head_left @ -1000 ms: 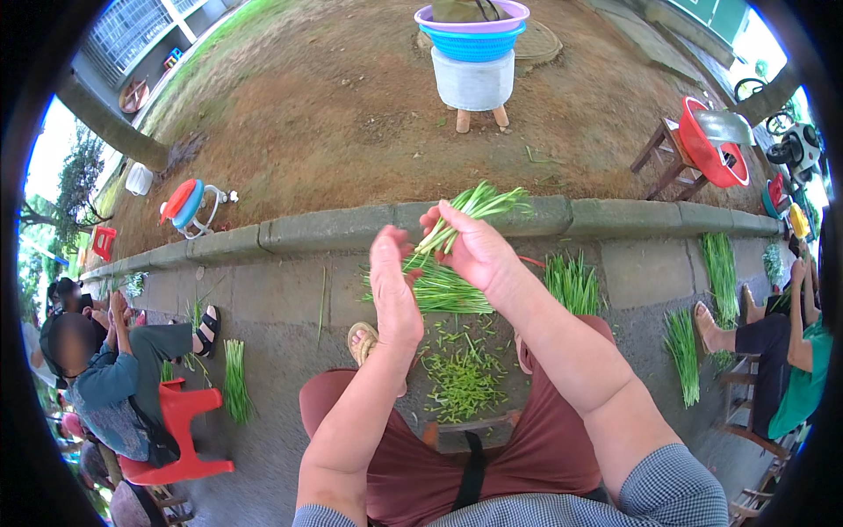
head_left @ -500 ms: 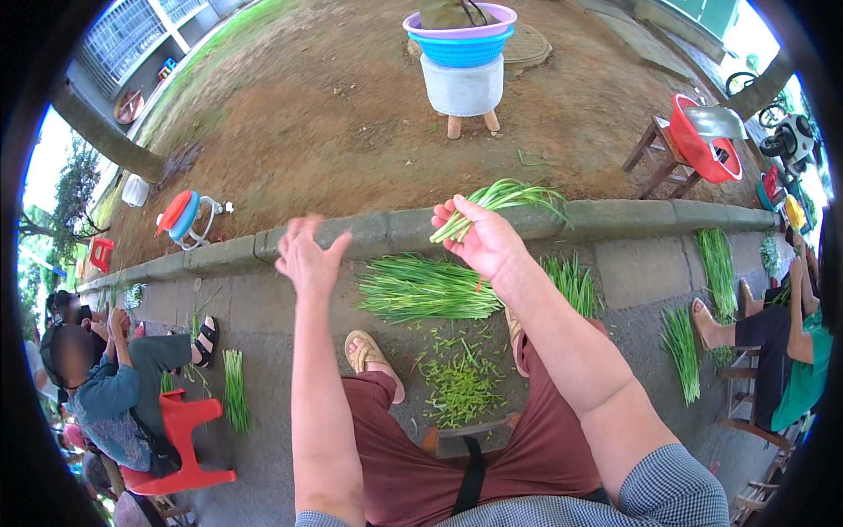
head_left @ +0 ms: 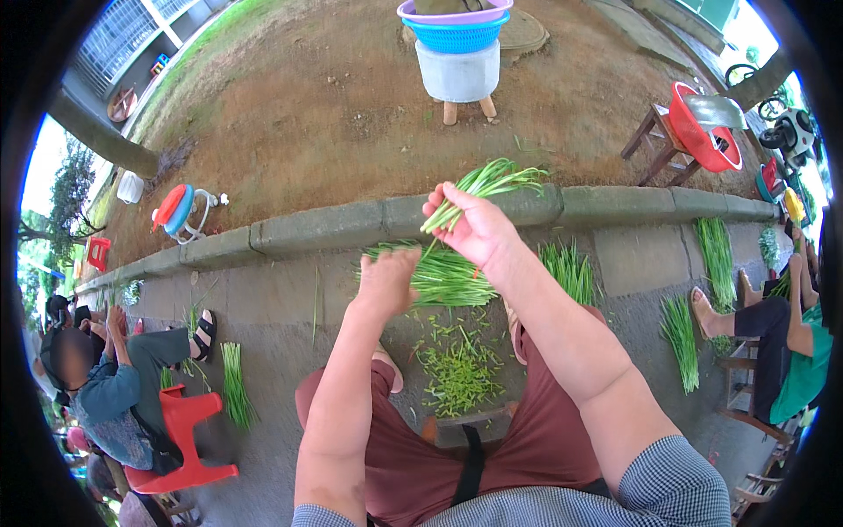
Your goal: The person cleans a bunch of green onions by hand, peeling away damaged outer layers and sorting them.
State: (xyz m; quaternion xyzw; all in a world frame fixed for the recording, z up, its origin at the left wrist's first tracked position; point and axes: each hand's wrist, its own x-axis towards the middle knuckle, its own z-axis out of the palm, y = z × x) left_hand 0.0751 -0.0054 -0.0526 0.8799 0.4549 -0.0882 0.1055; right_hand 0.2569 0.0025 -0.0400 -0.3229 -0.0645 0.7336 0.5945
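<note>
My right hand (head_left: 474,225) is closed around a small bunch of garlic chives (head_left: 493,184), raised over the kerb side. Their pale cut ends point to the lower left, and the green leafy tips fan out to the upper right. Over the left part of a large chive pile (head_left: 452,279) on the pavement is my left hand (head_left: 389,279), fingers stretched out and nothing visible in them. Whether it touches the pile I cannot tell. Between my feet lies a heap of short chive trimmings (head_left: 461,373). Another chive bundle (head_left: 569,274) rests right of the pile.
A stone kerb (head_left: 320,228) runs across ahead, with bare soil beyond. On the soil are stacked basins (head_left: 458,37) on a white stool and a red basin (head_left: 698,132) on a wooden stool. Seated people flank me, one on a red chair (head_left: 184,430), with chive bundles (head_left: 680,341) near them.
My left hand has moved right and slightly down, from beside the pile to over it. My right hand keeps its bunch, shifted slightly left in view. The whole view has tilted a little.
</note>
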